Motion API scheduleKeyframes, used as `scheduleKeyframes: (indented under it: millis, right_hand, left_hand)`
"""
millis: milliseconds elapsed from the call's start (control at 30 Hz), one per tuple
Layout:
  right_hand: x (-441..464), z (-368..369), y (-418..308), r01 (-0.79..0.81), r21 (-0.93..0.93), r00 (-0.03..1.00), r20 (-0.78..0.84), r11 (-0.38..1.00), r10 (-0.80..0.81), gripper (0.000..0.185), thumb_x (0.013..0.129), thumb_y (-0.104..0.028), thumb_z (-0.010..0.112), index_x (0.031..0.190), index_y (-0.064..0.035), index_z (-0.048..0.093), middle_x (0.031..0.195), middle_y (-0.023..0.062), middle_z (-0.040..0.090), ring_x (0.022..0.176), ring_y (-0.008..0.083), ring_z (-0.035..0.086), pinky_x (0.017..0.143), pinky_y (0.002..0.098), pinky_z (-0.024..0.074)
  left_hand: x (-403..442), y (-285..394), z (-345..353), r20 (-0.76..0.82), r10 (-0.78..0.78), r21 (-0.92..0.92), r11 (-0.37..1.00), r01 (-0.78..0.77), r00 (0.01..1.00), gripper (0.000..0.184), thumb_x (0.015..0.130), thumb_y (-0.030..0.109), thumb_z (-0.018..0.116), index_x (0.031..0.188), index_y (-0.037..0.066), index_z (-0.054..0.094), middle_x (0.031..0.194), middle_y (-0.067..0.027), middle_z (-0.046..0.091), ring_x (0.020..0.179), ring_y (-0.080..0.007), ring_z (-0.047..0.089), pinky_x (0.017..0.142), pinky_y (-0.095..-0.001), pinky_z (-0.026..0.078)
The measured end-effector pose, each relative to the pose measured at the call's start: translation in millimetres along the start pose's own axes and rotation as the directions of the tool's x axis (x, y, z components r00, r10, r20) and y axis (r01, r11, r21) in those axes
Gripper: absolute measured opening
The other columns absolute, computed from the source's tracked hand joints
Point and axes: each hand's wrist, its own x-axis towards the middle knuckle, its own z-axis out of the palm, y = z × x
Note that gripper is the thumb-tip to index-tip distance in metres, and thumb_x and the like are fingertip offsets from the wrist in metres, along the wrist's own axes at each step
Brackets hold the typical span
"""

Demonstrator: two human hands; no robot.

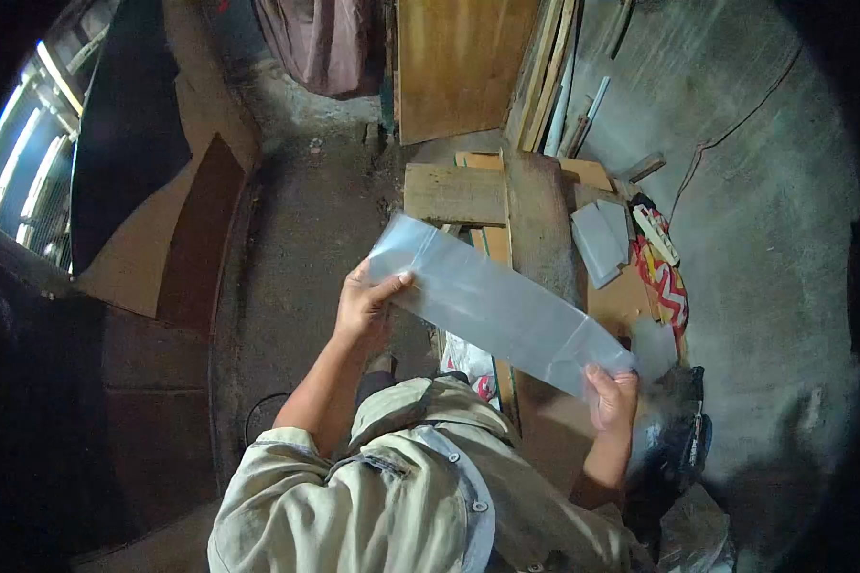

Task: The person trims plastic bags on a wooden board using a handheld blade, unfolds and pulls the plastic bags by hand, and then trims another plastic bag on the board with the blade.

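A long, flat strip of translucent plastic sheet (pixel 492 301) stretches between my two hands, slanting down to the right. My left hand (pixel 363 301) pinches its left end, with the thumb on top. At the lower right end, my right hand (pixel 612 396) grips the strip, thumb also on the upper face. The fingers under the plastic are partly hidden. Beneath the strip lies a wooden bench (pixel 545 205), partly covered by it.
More translucent sheets (pixel 599 244) lie on cardboard at the right, beside a red patterned cloth (pixel 674 291). A wooden board (pixel 459 76) and long sticks (pixel 545 76) lean at the back. Brown panels (pixel 201 234) stand on the left. A concrete wall (pixel 764 191) bounds the right.
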Motion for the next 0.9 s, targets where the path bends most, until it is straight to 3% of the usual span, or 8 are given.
scheduleKeyframes:
  millis: [167, 267, 333, 367, 533, 633, 800, 900]
  right_hand:
    - [1, -11, -7, -0.01, -0.087, 0.996, -0.084, 0.996, 0.003, 0.022, 0.079, -0.003, 0.069, 0.1, 0.0006, 0.064, 0.089, 0.005, 0.064, 0.075, 0.0139, 0.06, 0.07, 0.0262, 0.0479]
    - [1, -27, 0, -0.001, -0.142, 0.981, -0.191, 0.99, -0.026, 0.006, 0.08, -0.003, 0.068, 0.086, -0.0019, 0.066, 0.079, 0.0063, 0.065, 0.063, 0.0147, 0.06, 0.062, 0.026, 0.0502]
    - [4, -50, 3, 0.14, -0.042, 0.984, 0.116, 0.989, -0.134, 0.015, 0.081, -0.011, 0.068, 0.091, -0.0022, 0.061, 0.088, 0.0085, 0.066, 0.084, 0.018, 0.063, 0.075, 0.0319, 0.0496]
    - [7, -51, 2, 0.19, -0.045, 0.973, 0.143, 0.981, -0.182, 0.015, 0.082, -0.016, 0.068, 0.085, -0.0029, 0.061, 0.088, 0.0084, 0.065, 0.084, 0.018, 0.062, 0.077, 0.0331, 0.0492]
    - [4, -33, -16, 0.298, -0.007, 0.948, 0.121, 0.955, -0.295, 0.015, 0.082, -0.016, 0.067, 0.079, -0.0025, 0.061, 0.095, 0.0141, 0.066, 0.092, 0.021, 0.062, 0.086, 0.0371, 0.0471]
    - [5, -27, -9, 0.255, 0.038, 0.952, 0.165, 0.966, -0.258, 0.025, 0.084, -0.029, 0.067, 0.083, -0.0062, 0.056, 0.102, 0.0133, 0.064, 0.097, 0.0202, 0.059, 0.086, 0.0339, 0.0469]
    - [5, -33, -7, 0.195, -0.021, 0.979, 0.065, 0.981, -0.193, 0.03, 0.083, -0.033, 0.068, 0.089, -0.0067, 0.055, 0.104, 0.0131, 0.064, 0.099, 0.0211, 0.059, 0.087, 0.0357, 0.0471]
    - [1, -32, -10, 0.16, 0.083, 0.984, 0.071, 0.984, -0.166, 0.022, 0.087, -0.026, 0.064, 0.091, -0.0071, 0.054, 0.102, 0.0119, 0.063, 0.097, 0.021, 0.06, 0.086, 0.0354, 0.048]
  left_hand:
    - [-1, 7, -18, 0.079, 0.073, 0.28, 0.956, -0.092, 0.994, 0.019, 0.078, -0.001, 0.07, 0.095, 0.001, 0.063, 0.087, -0.0051, 0.066, 0.077, -0.014, 0.063, 0.071, -0.0299, 0.051]
    - [-1, 2, -34, 0.212, 0.08, 0.175, 0.977, -0.118, 0.974, 0.015, 0.077, -0.004, 0.067, 0.091, 0.001, 0.065, 0.086, -0.0074, 0.068, 0.08, -0.0151, 0.065, 0.073, -0.0308, 0.053]
    - [0, 6, -31, 0.365, 0.176, 0.249, 0.928, -0.278, 0.914, 0.009, 0.073, -0.005, 0.066, 0.078, 0.002, 0.067, 0.082, -0.0119, 0.07, 0.087, -0.0222, 0.067, 0.078, -0.036, 0.054]
    - [-1, 9, -34, 0.377, 0.157, 0.234, 0.937, -0.258, 0.913, 0.008, 0.072, -0.005, 0.066, 0.075, 0.002, 0.067, 0.082, -0.0122, 0.07, 0.086, -0.0233, 0.068, 0.078, -0.0373, 0.055]
    - [-3, 9, -28, 0.428, 0.096, 0.211, 0.956, -0.202, 0.898, 0.008, 0.071, 0.001, 0.07, 0.074, 0.005, 0.064, 0.084, -0.0106, 0.069, 0.086, -0.021, 0.067, 0.076, -0.0344, 0.054]
    - [-3, -2, -23, 0.532, 0.126, 0.185, 0.948, -0.26, 0.837, 0.011, 0.073, 0.007, 0.071, 0.08, 0.005, 0.063, 0.089, -0.0083, 0.068, 0.078, -0.0147, 0.064, 0.071, -0.0287, 0.051]
    - [-7, 7, -16, 0.454, 0.037, 0.236, 0.958, -0.161, 0.89, 0.008, 0.074, 0.007, 0.07, 0.079, 0.004, 0.064, 0.083, -0.0068, 0.068, 0.073, -0.0123, 0.063, 0.067, -0.0272, 0.051]
    - [-2, 7, -18, 0.455, 0.041, 0.258, 0.95, -0.176, 0.889, 0.007, 0.075, 0.006, 0.069, 0.08, 0.004, 0.065, 0.079, -0.0047, 0.068, 0.068, -0.0102, 0.063, 0.063, -0.0248, 0.05]
